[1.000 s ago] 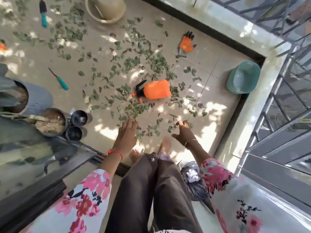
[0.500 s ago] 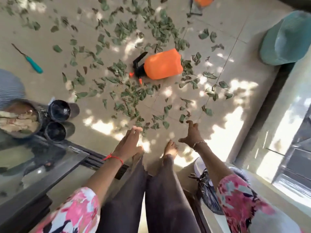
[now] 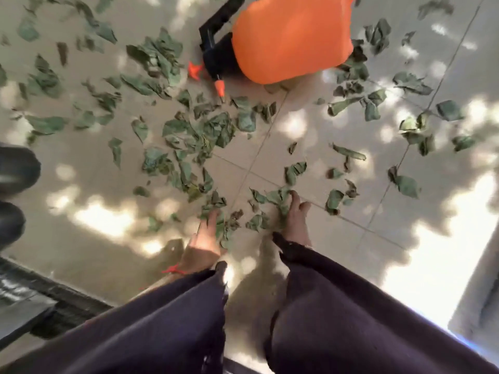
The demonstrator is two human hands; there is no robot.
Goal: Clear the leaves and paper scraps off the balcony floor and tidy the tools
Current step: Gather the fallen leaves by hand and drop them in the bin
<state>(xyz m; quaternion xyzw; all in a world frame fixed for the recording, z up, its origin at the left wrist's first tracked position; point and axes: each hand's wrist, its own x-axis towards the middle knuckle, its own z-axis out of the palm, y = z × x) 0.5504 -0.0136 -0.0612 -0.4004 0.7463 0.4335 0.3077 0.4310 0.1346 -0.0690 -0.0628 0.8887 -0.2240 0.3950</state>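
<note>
Dry green leaves (image 3: pixel 199 130) lie scattered over the beige tiled balcony floor (image 3: pixel 89 171), thickest in a patch in front of me. My left hand (image 3: pixel 205 238), with a red thread at the wrist, reaches down past my dark trouser leg. Its fingers are straight and touch the nearest leaves. My right hand is out of view. A bare foot (image 3: pixel 294 220) stands among leaves just right of the left hand. An orange spray bottle (image 3: pixel 291 39) with a black pump head lies on its side at the top.
Two black pots (image 3: pixel 16 168) sit at the left edge. A dark sliding-door track (image 3: pixel 40 287) runs across the lower left. A pale ledge (image 3: pixel 480 292) rises at the right edge. My trouser legs fill the bottom of the view.
The view has dropped much closer to the floor. My left hand moved forward onto the leaves. My right hand, seen reaching toward the leaves before, has left the view.
</note>
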